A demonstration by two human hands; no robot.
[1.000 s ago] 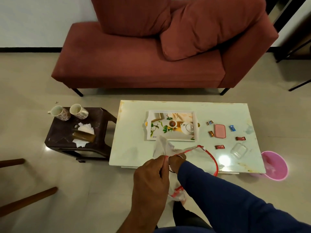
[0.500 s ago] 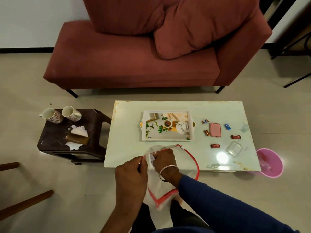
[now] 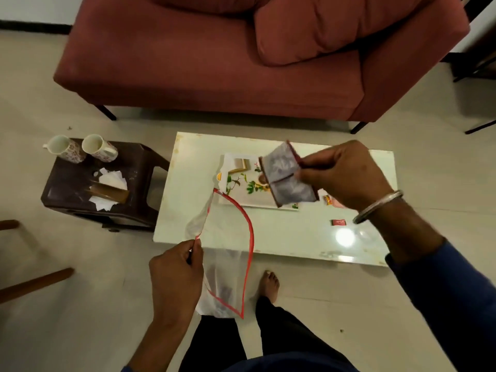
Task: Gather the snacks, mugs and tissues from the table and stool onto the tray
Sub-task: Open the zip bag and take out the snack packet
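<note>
My right hand point(image 3: 346, 175) holds a folded grey-patterned cloth with a dark red border point(image 3: 285, 175) above the printed tray point(image 3: 233, 196) on the white table point(image 3: 271, 232). My left hand point(image 3: 175, 272) pinches the rim of a clear plastic bag with a red edge point(image 3: 228, 264) that hangs off the table's near edge. Two floral mugs point(image 3: 65, 149) point(image 3: 99, 147) stand at the back of the dark stool point(image 3: 80, 200), with white tissues point(image 3: 111, 179) and a brown packet point(image 3: 110, 193) beside them. A red snack point(image 3: 338, 222) lies on the table; another point(image 3: 328, 199) peeks out under my right wrist.
A red sofa point(image 3: 214, 63) runs behind the table. My bare foot point(image 3: 269, 284) stands on the tiled floor just in front of the table. Wooden chair legs point(image 3: 35, 284) reach in at the left. Dark furniture legs point(image 3: 480, 73) stand at the far right.
My right hand has come out of the bag with the folded cloth and risen over the tray. My left hand now holds the bag open alone. The camera has moved closer to the table.
</note>
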